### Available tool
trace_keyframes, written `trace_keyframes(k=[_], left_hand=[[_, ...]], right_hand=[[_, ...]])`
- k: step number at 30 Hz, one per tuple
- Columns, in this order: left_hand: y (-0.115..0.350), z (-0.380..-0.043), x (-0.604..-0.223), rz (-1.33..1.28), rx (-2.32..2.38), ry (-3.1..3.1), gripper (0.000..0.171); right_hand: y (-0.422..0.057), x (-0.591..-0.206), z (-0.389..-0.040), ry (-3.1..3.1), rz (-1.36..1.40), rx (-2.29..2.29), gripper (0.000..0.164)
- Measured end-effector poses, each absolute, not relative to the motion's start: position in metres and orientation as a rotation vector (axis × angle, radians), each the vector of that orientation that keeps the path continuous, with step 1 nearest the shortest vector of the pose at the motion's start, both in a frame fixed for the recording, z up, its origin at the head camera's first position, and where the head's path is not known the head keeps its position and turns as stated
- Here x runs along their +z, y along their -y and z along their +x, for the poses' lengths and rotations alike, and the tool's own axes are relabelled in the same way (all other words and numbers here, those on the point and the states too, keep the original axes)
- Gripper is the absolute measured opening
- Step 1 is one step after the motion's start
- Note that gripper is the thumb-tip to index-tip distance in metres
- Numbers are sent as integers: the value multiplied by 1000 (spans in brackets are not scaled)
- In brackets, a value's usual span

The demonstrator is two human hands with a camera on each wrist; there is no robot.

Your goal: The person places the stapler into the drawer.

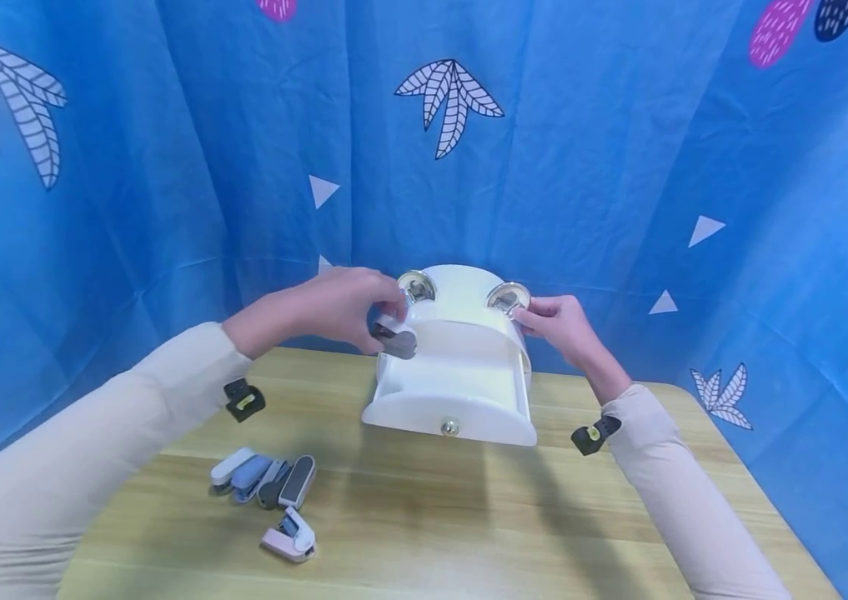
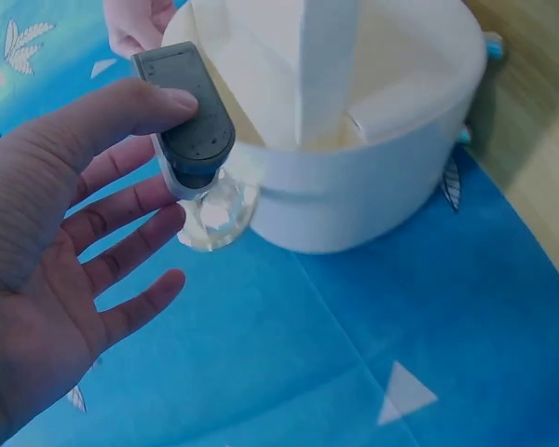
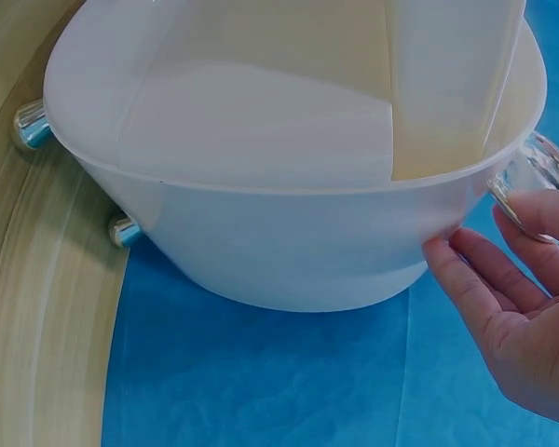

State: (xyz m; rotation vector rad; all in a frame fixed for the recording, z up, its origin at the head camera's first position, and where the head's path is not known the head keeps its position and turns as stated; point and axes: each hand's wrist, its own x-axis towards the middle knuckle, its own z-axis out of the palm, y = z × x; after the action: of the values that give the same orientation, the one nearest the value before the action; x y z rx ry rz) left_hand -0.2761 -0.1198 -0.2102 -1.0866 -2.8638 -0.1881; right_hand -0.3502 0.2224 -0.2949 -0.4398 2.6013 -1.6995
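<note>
Between thumb and fingers my left hand (image 1: 341, 310) pinches a small grey stapler (image 1: 397, 340), held above the left side of a pulled-out white drawer (image 1: 446, 410). In the left wrist view the thumb lies on the dark top of the stapler (image 2: 197, 121), and the other fingers spread below. The drawer belongs to a rounded white box (image 1: 461, 282) with two shiny round discs on top. At its right disc (image 1: 509, 296), my right hand (image 1: 562, 329) pinches the rim. Other right fingertips touch the box wall (image 3: 289, 242) in the right wrist view.
Several small staplers (image 1: 249, 473) lie grouped at the table's left front. A pink and white one (image 1: 291, 537) lies spread open nearer the front. The drawer bears a round knob (image 1: 449, 427). A blue curtain (image 1: 589, 167) hangs behind the wooden table (image 1: 424, 508).
</note>
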Motion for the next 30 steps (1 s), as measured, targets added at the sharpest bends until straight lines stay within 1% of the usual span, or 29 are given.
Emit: trace_keyframes(k=[6, 12, 23, 30], left_hand=[[92, -285, -209, -1088, -221, 2866, 35], [77, -293, -214, -1098, -202, 2862, 32], [62, -293, -232, -1121, -117, 2863, 31], [59, -295, -242, -1135, 13, 2837, 25]], right_hand=[[-221, -292, -350, -2612, -447, -1689, 38], [-220, -292, -350, -2611, -448, -1686, 36], [-219, -293, -349, -2605, -437, -1678, 38], [-221, -295, -348, -2613, -426, -1677, 39]])
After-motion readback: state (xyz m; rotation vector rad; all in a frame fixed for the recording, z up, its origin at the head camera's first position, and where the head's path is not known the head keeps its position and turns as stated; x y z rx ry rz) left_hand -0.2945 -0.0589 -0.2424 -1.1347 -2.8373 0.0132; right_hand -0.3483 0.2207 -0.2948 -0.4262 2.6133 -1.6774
